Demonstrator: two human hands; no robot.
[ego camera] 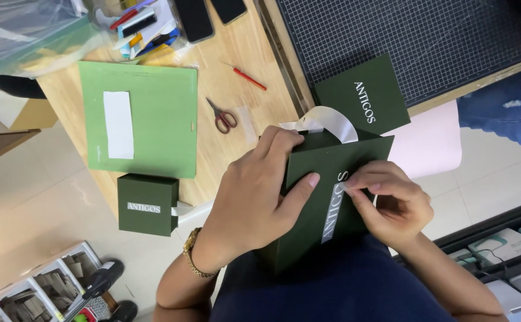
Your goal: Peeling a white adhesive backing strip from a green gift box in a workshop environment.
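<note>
Our left hand [254, 197] is wrapped over the left side of a dark green box [323, 203], fingers curled across its top edge and thumb pressed flat on the front face, so it grips the box firmly. Our right hand [389, 203] is pinched narrow, thumb and forefinger closed on the upper end of a white label strip [334, 209] that runs down the front of the box; we cannot tell whether the strip is fully stuck down beneath the fingers. The box is held above our lap, just off the near edge of the wooden worktop [224, 89], tilted a little to the right. A white ribbon loop [332, 119] arches out of its top. Just behind it, a flat dark green card [365, 95] of the same colour lies partly on a black cutting mat [427, 42], and a pale pink sheet [430, 143] pokes out to the right of the box. Well to the left, a smaller dark green box [147, 204] sits at the worktop's edge, touching a light green board [153, 119] with a white rectangle on it. Red-handled scissors [222, 116] lie between the board and our hands, and a red pen [248, 77] lies farther back.
</note>
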